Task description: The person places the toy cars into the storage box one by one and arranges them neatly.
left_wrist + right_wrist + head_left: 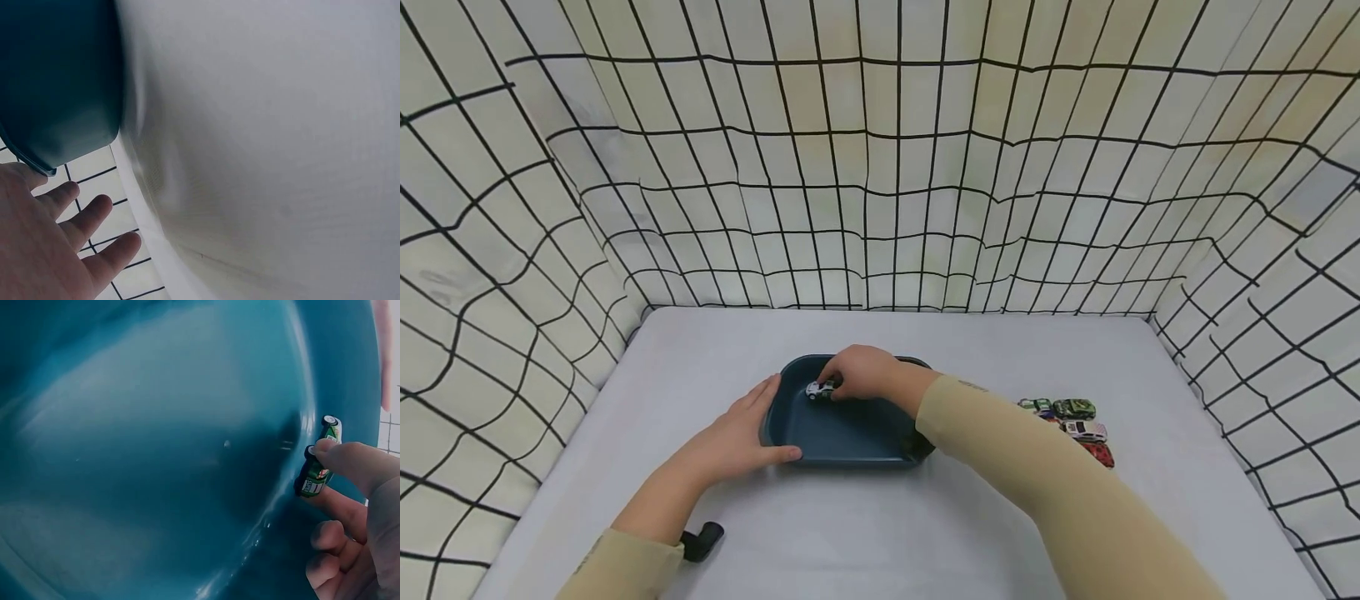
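A blue-green tray (850,429) lies on the table. Inside its back left part, my right hand (868,372) pinches a small white and green toy car (820,390) between thumb and fingers. The right wrist view shows the green toy car (315,472) by the tray wall (350,375), the right hand's (365,512) thumb on it; whether a second car touches it I cannot tell. My left hand (737,433) rests at the tray's left rim, thumb at the front edge. In the left wrist view the left hand's (56,244) fingers are spread beside the tray (62,81).
Several toy cars (1084,430) stand together on the white table (820,533) right of the tray, partly behind the right sleeve (1030,450). A black object (703,542) lies beside the left wrist. Black netting (865,167) over pale walls surrounds the table.
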`<state>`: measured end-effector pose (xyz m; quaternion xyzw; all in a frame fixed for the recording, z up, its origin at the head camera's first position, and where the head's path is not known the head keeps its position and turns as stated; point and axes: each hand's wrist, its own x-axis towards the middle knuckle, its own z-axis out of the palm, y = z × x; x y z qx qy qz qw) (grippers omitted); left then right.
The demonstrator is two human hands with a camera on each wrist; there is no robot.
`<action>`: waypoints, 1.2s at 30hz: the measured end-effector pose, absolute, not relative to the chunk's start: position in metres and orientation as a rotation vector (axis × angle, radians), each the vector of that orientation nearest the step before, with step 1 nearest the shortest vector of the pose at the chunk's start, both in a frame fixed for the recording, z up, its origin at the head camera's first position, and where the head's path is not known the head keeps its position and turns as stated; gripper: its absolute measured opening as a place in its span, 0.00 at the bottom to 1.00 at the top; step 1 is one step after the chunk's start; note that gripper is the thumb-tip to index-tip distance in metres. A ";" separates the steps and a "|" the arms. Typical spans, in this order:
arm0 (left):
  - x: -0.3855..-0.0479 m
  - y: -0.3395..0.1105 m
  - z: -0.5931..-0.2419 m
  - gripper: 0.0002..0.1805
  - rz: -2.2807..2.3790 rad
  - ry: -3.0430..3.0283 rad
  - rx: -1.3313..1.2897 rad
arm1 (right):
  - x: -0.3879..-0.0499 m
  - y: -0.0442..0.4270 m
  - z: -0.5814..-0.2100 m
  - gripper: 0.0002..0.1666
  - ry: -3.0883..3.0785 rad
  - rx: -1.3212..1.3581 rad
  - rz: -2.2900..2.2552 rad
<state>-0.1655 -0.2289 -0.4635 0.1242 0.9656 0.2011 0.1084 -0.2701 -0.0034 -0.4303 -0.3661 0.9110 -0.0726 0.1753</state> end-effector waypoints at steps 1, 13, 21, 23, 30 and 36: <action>-0.165 -0.229 -0.463 0.68 0.594 2.838 0.366 | -0.270 -0.004 -0.431 0.22 2.584 -1.034 -0.197; -0.165 -0.230 -0.462 0.68 0.636 2.809 0.384 | -0.273 -0.015 -0.441 0.21 2.601 -1.009 -0.104; -0.164 -0.231 -0.463 0.68 0.643 2.801 0.382 | -0.270 -0.019 -0.442 0.22 2.601 -1.043 -0.043; -0.164 -0.231 -0.464 0.68 0.644 2.800 0.382 | -0.269 -0.020 -0.441 0.23 2.595 -1.051 -0.015; -0.165 -0.230 -0.465 0.68 0.644 2.800 0.377 | -0.265 -0.016 -0.433 0.23 2.608 -1.094 0.131; -0.166 -0.229 -0.464 0.68 0.644 2.797 0.373 | -0.268 -0.011 -0.425 0.23 2.606 -1.063 0.090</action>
